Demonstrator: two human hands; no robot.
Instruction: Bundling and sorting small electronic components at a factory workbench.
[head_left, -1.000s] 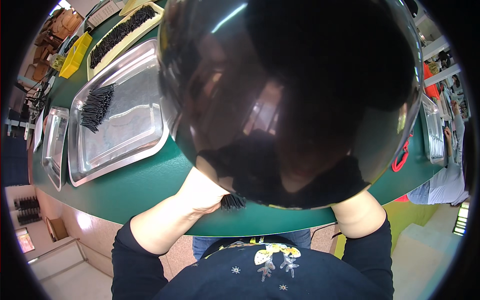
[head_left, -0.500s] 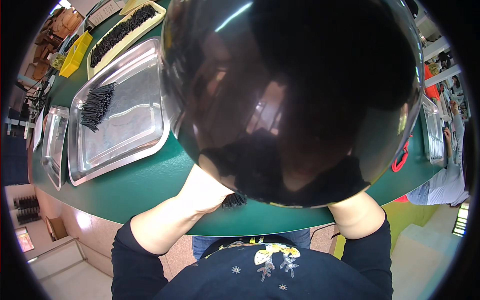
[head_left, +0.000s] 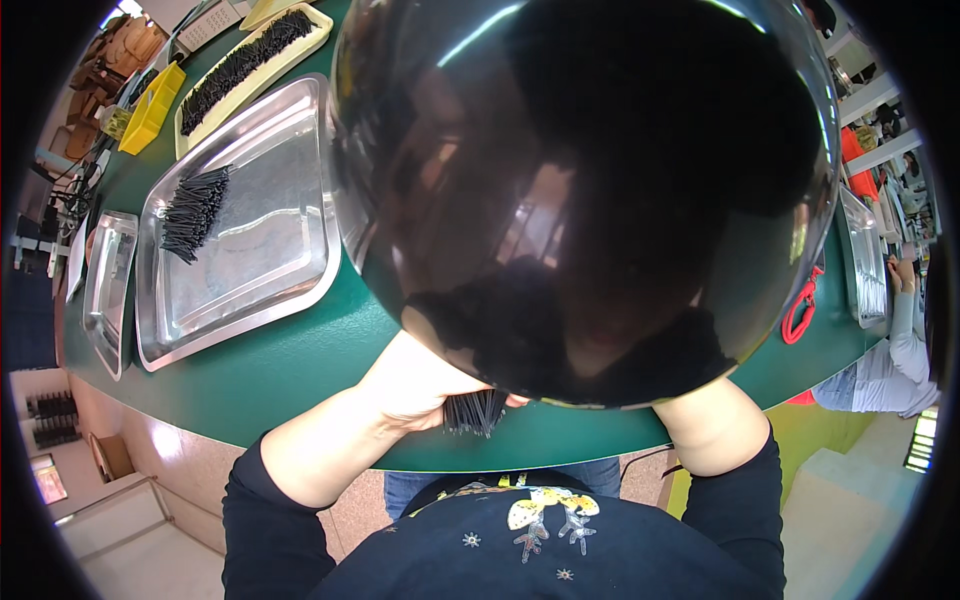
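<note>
A large glossy black dome (head_left: 600, 200) fills the middle of the view and hides much of both hands. My left hand (head_left: 420, 385) reaches under its near left edge. It is closed around a bundle of thin black wires (head_left: 475, 412), whose ends poke out toward me over the green table. A fingertip shows just right of the bundle; whose hand it belongs to I cannot tell. Of my right hand (head_left: 700, 405) only the wrist end shows below the dome's right edge. Its fingers are hidden.
On the green table (head_left: 300, 370), a metal tray (head_left: 270, 270) at left holds another black wire bundle (head_left: 197, 212). Beyond lie a cream tray (head_left: 215, 125) full of black wires and a yellow bin (head_left: 150, 110). A red-handled tool (head_left: 797, 318) lies right; a person (head_left: 890, 370) sits farther off.
My left hand and the wire bundle have shifted slightly right, and more of the bundle now shows below the dome. The dome's outline has shifted slightly in view.
</note>
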